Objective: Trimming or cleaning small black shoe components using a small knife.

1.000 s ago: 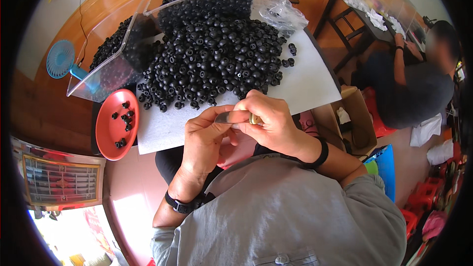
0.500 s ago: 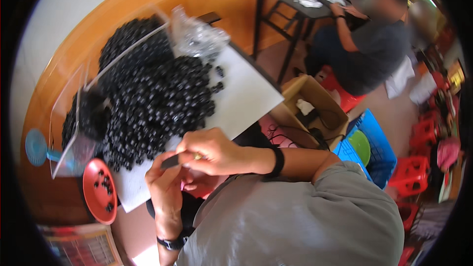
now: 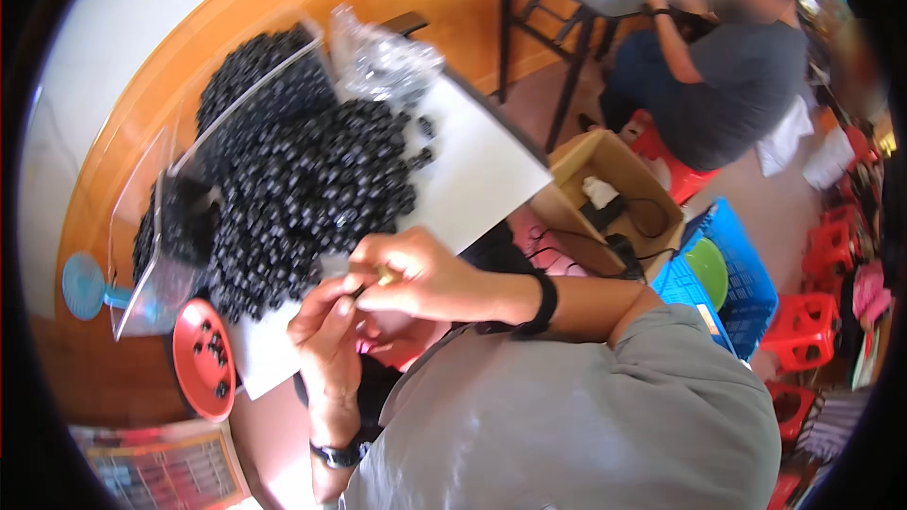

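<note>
My left hand [image 3: 326, 335] and my right hand [image 3: 420, 279] meet at the table's near edge, their fingertips touching. The left fingers pinch a small dark piece [image 3: 357, 291], mostly hidden by the fingertips. Closed in the right hand is a small object with a yellowish part [image 3: 385, 275]; the fingers cover the rest, so its kind is unclear. Just beyond the hands spreads a large heap of small shiny black pieces [image 3: 302, 179] on the white tabletop [image 3: 472, 170]. More of them fill a clear plastic bin [image 3: 250, 99].
A red bowl [image 3: 189, 378] with several black pieces sits at the left, near a blue fan-like disc [image 3: 83, 285]. Crumpled clear plastic [image 3: 392, 66] lies at the back. To the right are a cardboard box [image 3: 652, 175], a blue crate [image 3: 746, 312] and a seated person [image 3: 727, 85].
The dark flat piece that showed between my hands is now mostly hidden by my fingertips. The view has shifted a little; both hands stay together in front of the heap.
</note>
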Motion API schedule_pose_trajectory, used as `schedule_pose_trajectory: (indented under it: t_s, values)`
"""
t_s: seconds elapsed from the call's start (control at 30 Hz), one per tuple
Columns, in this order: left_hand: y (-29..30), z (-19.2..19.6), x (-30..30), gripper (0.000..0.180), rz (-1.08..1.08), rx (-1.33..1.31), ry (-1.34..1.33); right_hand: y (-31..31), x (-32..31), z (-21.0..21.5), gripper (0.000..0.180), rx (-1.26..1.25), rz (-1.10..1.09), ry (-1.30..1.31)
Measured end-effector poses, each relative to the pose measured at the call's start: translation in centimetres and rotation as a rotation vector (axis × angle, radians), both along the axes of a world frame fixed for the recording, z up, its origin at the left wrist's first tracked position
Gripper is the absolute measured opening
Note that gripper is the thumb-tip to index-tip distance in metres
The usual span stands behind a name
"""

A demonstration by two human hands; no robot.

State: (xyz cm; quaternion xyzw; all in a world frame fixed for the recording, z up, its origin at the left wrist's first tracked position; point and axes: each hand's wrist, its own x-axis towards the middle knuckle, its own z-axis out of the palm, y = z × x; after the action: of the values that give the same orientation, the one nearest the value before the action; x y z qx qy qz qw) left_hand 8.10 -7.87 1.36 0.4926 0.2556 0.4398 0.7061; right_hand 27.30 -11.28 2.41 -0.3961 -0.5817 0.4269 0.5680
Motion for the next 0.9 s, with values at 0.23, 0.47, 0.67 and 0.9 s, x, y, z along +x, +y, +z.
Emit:
schedule_pose_trajectory:
  t_s: [0.23, 0.47, 0.67, 0.9]
  values:
    - [1.2, -1.2, 0.7, 0.023, -0.084, -0.111, -0.092, 0.2, 0.6, -0.2, 0.017, -0.083, -0.006, -0.033]
    - [1.4, -0.6, 0.3, 0.027, 0.041, -0.093, -0.075, 0.5, 4.4, 1.9, 0.028, -0.061, -0.137, -0.382]
    - [1.5, -1.2, 0.3, 0.024, -0.081, -0.103, -0.185, -0.1, 3.5, 1.1, 0.027, -0.047, -0.129, -0.474]
    - [1.3, -1.5, 0.3, 0.029, -0.09, -0.066, -0.152, -0.1, 3.1, 0.2, 0.032, 0.08, -0.231, -0.54]
